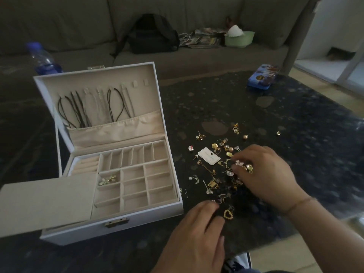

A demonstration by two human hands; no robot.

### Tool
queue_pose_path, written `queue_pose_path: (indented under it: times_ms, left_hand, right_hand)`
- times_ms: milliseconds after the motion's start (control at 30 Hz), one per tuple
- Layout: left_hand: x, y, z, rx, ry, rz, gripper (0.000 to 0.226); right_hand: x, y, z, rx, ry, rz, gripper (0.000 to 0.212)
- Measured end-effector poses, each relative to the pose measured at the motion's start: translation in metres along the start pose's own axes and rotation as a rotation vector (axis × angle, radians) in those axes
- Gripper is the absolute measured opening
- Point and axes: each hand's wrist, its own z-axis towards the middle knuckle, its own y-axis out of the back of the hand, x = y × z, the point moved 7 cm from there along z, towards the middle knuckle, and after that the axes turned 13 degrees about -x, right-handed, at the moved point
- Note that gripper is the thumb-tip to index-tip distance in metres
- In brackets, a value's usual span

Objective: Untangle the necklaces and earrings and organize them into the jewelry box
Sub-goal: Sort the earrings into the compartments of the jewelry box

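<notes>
Head view: earring sorting under way. Right hand (264, 172) fingers curl into the scattered gold and pearl earrings (218, 164) at centre right, pinching one. Left hand (199, 231) rests loosely curled, empty. Next: carry a matched pair to the open white jewelry box (110, 231) at left, black cord necklaces (78, 109) hung in its lid. Dark speckled stone worktop (295, 125); grey sofa (78, 26) behind.

Dim interior; daylight enters upper right, glaring off the desk (295, 119) far-right edge; soft focus, wide-angle bending at edges.
</notes>
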Motion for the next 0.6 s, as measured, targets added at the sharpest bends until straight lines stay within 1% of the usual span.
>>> queue_pose_path:
  times_ms: [67, 133, 300, 400, 600]
  left_hand:
    - [0.000, -0.005, 0.000, 0.018, -0.009, 0.038, 0.033]
    - [0.000, -0.006, 0.000, 0.029, -0.015, 0.053, 0.035]
    - [0.002, -0.006, 0.002, 0.049, -0.007, 0.080, 0.037]
    - [0.001, -0.008, 0.002, 0.066, -0.005, 0.085, 0.038]
    - [0.002, -0.008, 0.000, 0.046, 0.025, 0.050, 0.037]
  right_hand:
    - [0.001, -0.007, 0.021, -0.019, -0.015, -0.034, 0.023]
    - [0.008, -0.017, 0.042, -0.007, 0.010, -0.068, 0.026]
    - [0.025, -0.038, 0.068, 0.084, 0.106, -0.223, 0.027]
    - [0.029, -0.047, 0.068, 0.128, 0.131, -0.255, 0.025]
    - [0.023, -0.051, 0.068, 0.134, 0.065, -0.206, 0.014]
